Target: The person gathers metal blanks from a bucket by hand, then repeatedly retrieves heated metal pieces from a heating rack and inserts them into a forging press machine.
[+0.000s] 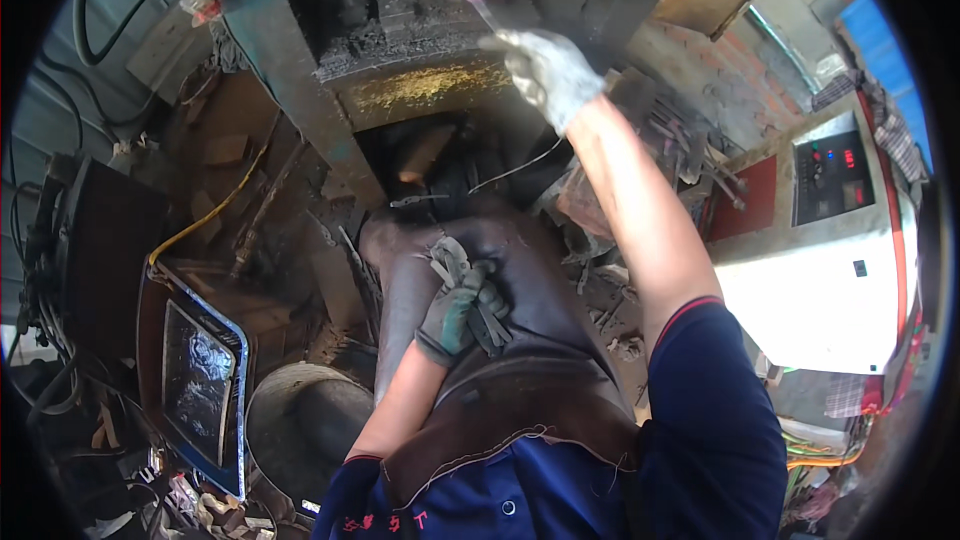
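My right hand (548, 75), in a whitish glove, is raised toward the far machine. It is closed round a thin metal bar (486, 16) with a pinkish, bright far end, blurred. My left hand (455, 315), in a grey-green glove, rests on the dark leather apron (560, 310) over my lap. Its fingers are closed on several flat grey pieces (450, 260) that stick out both sides; their exact kind I cannot make out. Beyond my knees stands the machine's ledge (425, 87), strewn with yellowish flakes, with dark crumbly scale behind it.
Upright steel posts (270, 40) frame the machine. At right stands a white control cabinet (815, 280) with a lit panel; metal rods (690, 145) lie beside it. On the left are a blue-edged framed panel (200, 380), a round metal drum (305, 410) and a yellow hose (215, 212).
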A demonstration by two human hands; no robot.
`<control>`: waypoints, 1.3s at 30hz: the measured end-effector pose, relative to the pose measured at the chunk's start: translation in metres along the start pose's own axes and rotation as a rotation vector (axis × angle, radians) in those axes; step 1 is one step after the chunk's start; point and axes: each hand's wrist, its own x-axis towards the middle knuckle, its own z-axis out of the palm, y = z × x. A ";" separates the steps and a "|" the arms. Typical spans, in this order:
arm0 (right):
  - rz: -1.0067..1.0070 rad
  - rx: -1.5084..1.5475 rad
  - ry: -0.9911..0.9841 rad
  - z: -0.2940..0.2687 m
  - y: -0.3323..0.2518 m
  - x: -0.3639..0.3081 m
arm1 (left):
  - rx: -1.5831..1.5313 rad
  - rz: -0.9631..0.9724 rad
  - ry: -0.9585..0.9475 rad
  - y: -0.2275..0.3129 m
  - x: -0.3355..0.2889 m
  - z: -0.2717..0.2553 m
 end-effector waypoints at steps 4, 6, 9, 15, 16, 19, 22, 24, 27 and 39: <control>0.029 0.086 -0.052 0.005 -0.004 0.044 | 0.002 0.014 0.008 0.001 -0.003 0.002; 0.041 0.077 -0.040 0.014 -0.011 0.049 | -0.011 0.015 0.012 0.002 -0.004 0.004; 0.027 0.113 -0.021 0.017 -0.010 0.064 | 0.002 0.013 0.025 0.003 -0.004 0.005; 0.031 0.119 -0.050 0.018 -0.013 0.081 | 0.036 -0.009 0.052 0.005 -0.004 0.005; 0.029 0.101 -0.045 0.022 -0.014 0.081 | 0.040 -0.004 0.053 0.005 -0.005 0.006; 0.024 0.123 -0.053 0.021 -0.014 0.090 | 0.033 0.006 0.036 0.003 -0.005 0.006; 0.059 0.115 -0.066 0.020 -0.016 0.097 | 0.007 0.015 0.017 0.003 -0.005 0.006; -0.002 0.125 -0.059 0.013 -0.009 0.103 | -0.007 0.014 0.014 0.001 -0.005 0.006; -0.109 0.062 -0.150 -0.006 0.017 0.090 | -0.096 0.015 -0.064 0.005 -0.005 0.005; 0.225 -1.246 -0.214 0.001 0.112 -0.152 | 0.135 0.063 0.116 0.010 -0.013 0.003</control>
